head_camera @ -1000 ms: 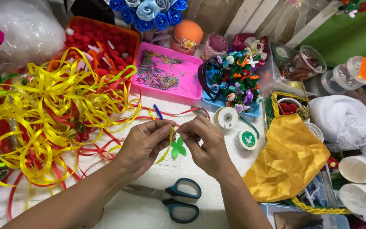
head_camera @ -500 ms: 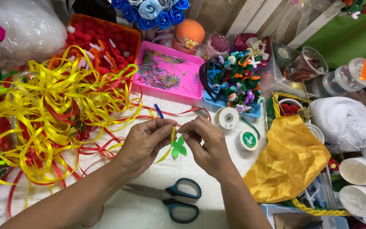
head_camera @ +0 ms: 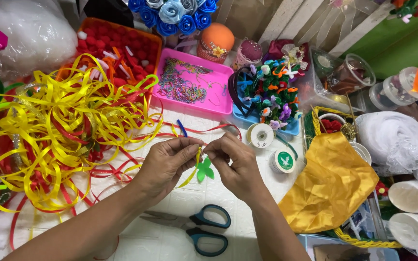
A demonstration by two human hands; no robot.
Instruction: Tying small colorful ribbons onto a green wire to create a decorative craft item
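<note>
Both hands pinch one small piece above the white table, left hand and right hand fingertips meeting on a yellow ribbon strip with green leaf, best kept taut and steady.

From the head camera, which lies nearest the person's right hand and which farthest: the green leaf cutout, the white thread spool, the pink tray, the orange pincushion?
From the right hand:
1. Green leaf cutout, just left, beside the fingers.
2. White thread spool, above right.
3. Pink tray, farther up the table.
4. Orange pincushion, at the back.
</note>
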